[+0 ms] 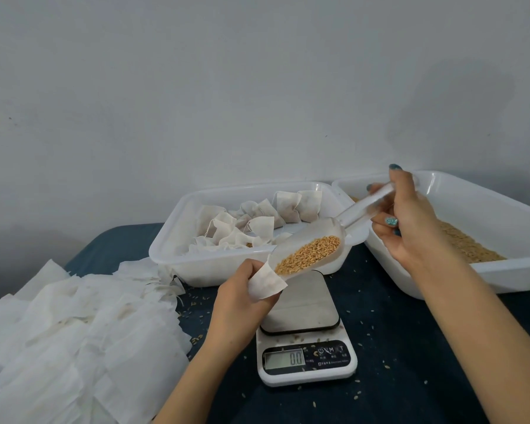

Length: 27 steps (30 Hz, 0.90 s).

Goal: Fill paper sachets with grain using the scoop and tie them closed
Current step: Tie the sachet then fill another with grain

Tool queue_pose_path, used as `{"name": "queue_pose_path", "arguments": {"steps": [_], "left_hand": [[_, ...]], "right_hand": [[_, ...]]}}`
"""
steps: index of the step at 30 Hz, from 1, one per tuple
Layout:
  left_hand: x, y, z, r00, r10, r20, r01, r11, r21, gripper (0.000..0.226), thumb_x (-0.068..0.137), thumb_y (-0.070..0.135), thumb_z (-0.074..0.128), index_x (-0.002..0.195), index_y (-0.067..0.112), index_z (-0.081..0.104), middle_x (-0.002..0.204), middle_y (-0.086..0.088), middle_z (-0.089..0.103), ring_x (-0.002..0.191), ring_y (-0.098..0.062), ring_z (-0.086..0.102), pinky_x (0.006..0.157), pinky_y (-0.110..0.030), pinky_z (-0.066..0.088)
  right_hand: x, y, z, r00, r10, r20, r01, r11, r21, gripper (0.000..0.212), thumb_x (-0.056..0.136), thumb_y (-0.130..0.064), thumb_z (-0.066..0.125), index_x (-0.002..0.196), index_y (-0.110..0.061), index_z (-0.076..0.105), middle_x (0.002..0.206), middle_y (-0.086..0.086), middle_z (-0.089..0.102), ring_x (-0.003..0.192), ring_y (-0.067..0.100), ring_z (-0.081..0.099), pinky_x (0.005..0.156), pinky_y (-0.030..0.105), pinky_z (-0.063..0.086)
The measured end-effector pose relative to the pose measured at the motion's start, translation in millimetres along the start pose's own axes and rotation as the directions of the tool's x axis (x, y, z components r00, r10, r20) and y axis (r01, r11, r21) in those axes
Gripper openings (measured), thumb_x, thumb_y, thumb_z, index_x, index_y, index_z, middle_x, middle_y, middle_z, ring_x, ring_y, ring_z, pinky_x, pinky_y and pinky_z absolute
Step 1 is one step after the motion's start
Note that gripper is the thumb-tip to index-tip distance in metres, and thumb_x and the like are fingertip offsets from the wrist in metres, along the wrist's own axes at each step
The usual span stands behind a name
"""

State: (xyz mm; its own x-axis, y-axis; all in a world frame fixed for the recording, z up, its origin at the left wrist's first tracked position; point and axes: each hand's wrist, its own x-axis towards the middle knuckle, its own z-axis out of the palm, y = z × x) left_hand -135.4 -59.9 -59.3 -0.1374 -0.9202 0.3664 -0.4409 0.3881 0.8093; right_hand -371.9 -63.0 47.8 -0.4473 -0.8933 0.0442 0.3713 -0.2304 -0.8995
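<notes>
Right hand (410, 221) grips a grain-laden scoop (309, 250) at the sachet (266, 281) the left hand (242, 295) pinches; tipping seems next.

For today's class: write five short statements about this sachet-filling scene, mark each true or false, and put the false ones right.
1. The right hand holds the scoop by its handle. True.
2. The scoop is empty. False: it carries grain.
3. The left hand holds a paper sachet at the scoop's mouth. True.
4. The scale shows a weight of fifty. False: its display reads 0.0.
5. The filled sachets lie in the right tray. False: they lie in the left tray; the right tray holds loose grain.
</notes>
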Motion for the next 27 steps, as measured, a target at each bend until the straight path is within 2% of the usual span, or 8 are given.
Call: {"name": "queue_pose_path", "arguments": {"steps": [5, 9, 13, 16, 20, 25, 27], "left_hand": [[-0.6, 2.1, 1.6, 1.000, 0.006, 0.016, -0.006, 1.000, 0.027, 0.026, 0.084, 0.030, 0.075, 0.094, 0.041, 0.054, 0.093, 0.031, 0.064, 0.086, 0.005, 0.061, 0.067, -0.017, 0.049], [-1.7, 2.4, 1.8, 1.000, 0.015, 0.008, -0.015, 0.999, 0.038, 0.026, 0.084, 0.032, 0.075, 0.095, 0.040, 0.052, 0.085, 0.023, 0.066, 0.081, 0.003, 0.061, 0.059, -0.013, 0.046], [-1.9, 2.6, 3.2, 1.000, 0.011, 0.028, -0.011, 1.000, 0.019, 0.029, 0.086, 0.033, 0.074, 0.106, 0.034, 0.054, 0.088, 0.014, 0.070, 0.080, 0.001, 0.064, 0.062, -0.011, 0.046], [-1.9, 2.5, 4.7, 0.999, 0.001, 0.041, 0.000, 1.000, -0.024, 0.029, 0.086, 0.033, 0.073, 0.109, 0.030, 0.055, 0.085, 0.008, 0.071, 0.078, -0.005, 0.067, 0.064, -0.014, 0.050], [-2.6, 3.2, 5.5, 0.999, -0.011, 0.039, 0.014, 0.996, -0.088, 0.023, 0.086, 0.030, 0.073, 0.100, 0.036, 0.055, 0.081, 0.013, 0.072, 0.072, -0.008, 0.069, 0.064, -0.017, 0.052], [-1.2, 2.8, 4.3, 1.000, -0.023, 0.017, 0.025, 0.992, -0.127, 0.024, 0.084, 0.023, 0.071, 0.097, 0.037, 0.057, 0.079, 0.014, 0.072, 0.072, -0.010, 0.069, 0.062, -0.015, 0.051], [-1.0, 3.2, 4.1, 1.000, -0.025, 0.012, 0.027, 0.993, -0.118, 0.021, 0.085, 0.023, 0.070, 0.096, 0.034, 0.057, 0.075, 0.013, 0.071, 0.070, -0.008, 0.068, 0.060, -0.013, 0.048]], "right_hand": [[-8.1, -8.0, 15.5, 0.997, -0.059, 0.047, 0.064, 0.991, -0.120, 0.042, 0.099, -0.040, 0.052, 0.081, -0.003, 0.058, 0.045, -0.011, 0.048, 0.034, 0.004, 0.026, 0.033, 0.016, 0.025], [-14.6, -13.1, 24.0, 0.993, -0.095, 0.075, 0.107, 0.977, -0.186, 0.042, 0.099, -0.042, 0.052, 0.083, -0.003, 0.057, 0.049, -0.014, 0.056, 0.035, 0.004, 0.026, 0.034, 0.016, 0.023], [-18.9, -18.5, 31.0, 0.988, -0.130, 0.089, 0.147, 0.962, -0.231, 0.046, 0.099, -0.044, 0.051, 0.076, -0.005, 0.056, 0.050, -0.014, 0.057, 0.036, 0.005, 0.027, 0.035, 0.016, 0.024], [-21.5, -22.1, 36.3, 0.983, -0.152, 0.107, 0.174, 0.955, -0.241, 0.052, 0.099, -0.048, 0.051, 0.064, -0.011, 0.063, 0.052, -0.009, 0.051, 0.037, 0.006, 0.027, 0.036, 0.016, 0.023], [-26.2, -26.7, 42.6, 0.971, -0.192, 0.140, 0.224, 0.936, -0.271, 0.063, 0.097, -0.054, 0.051, 0.042, -0.025, 0.065, 0.074, 0.004, 0.051, 0.038, 0.007, 0.028, 0.038, 0.018, 0.024], [-32.1, -33.4, 42.6, 0.954, -0.251, 0.165, 0.289, 0.918, -0.271, 0.065, 0.097, -0.054, 0.049, 0.039, -0.028, 0.063, 0.089, 0.013, 0.052, 0.040, 0.007, 0.028, 0.043, 0.022, 0.024], [-32.2, -34.4, 40.2, 0.956, -0.255, 0.143, 0.285, 0.921, -0.266, 0.064, 0.098, -0.053, 0.049, 0.042, -0.025, 0.063, 0.084, 0.010, 0.054, 0.040, 0.007, 0.029, 0.042, 0.021, 0.024]]}}
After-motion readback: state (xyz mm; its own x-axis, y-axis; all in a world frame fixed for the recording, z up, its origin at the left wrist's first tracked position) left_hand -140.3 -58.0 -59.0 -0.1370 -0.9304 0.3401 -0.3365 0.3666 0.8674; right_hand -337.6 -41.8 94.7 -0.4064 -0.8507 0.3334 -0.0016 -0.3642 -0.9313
